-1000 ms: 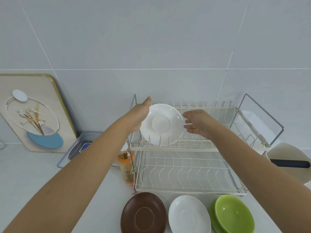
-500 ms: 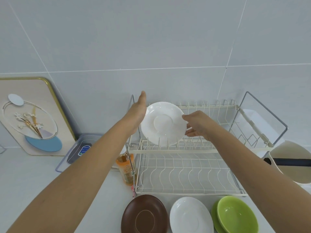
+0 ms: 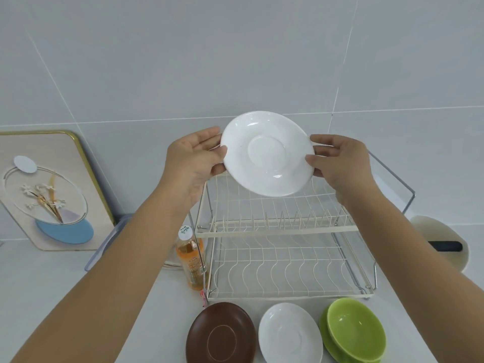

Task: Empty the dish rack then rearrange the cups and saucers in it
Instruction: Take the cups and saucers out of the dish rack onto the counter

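While above the dish rack (image 3: 275, 229), the white saucer (image 3: 267, 154) sits gripped between left hand (image 3: 193, 161) and right hand (image 3: 340, 163).

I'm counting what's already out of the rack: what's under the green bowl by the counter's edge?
The green bowl sits on a green saucer, of which only the left rim shows. Whether anything else lies between or beneath them is covered.

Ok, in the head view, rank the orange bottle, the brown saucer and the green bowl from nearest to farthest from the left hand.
1. Orange bottle: just below the left hand, left of the rack.
2. Brown saucer: front counter, lower down.
3. Green bowl: front right, across the counter.
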